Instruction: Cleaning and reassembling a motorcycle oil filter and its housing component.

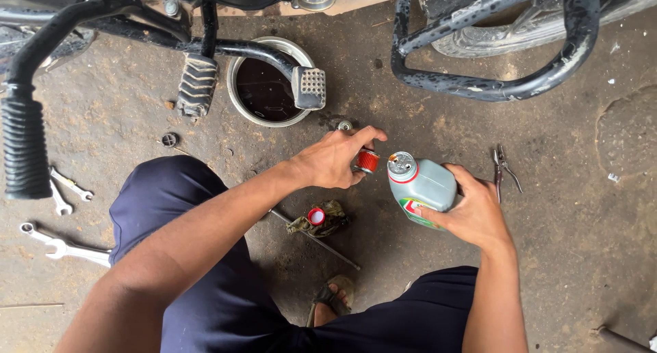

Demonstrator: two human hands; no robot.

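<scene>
Left hand (pixel 335 163) pinches a small red ribbed cylindrical filter (pixel 367 161), its axis roughly level. Right hand (pixel 472 213) grips a grey plastic oil bottle (pixel 423 187), tilted, its open neck pointing up-left toward the filter.

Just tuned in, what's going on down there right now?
A person crouches beside a motorcycle. The right hand holds a grey oil bottle with its neck uncapped; the left hand holds a small red cylindrical part next to the neck. A red cap lies on a rag on the ground. A metal bowl of dark liquid sits under the engine. Spanners lie to the left, pliers to the right.
</scene>
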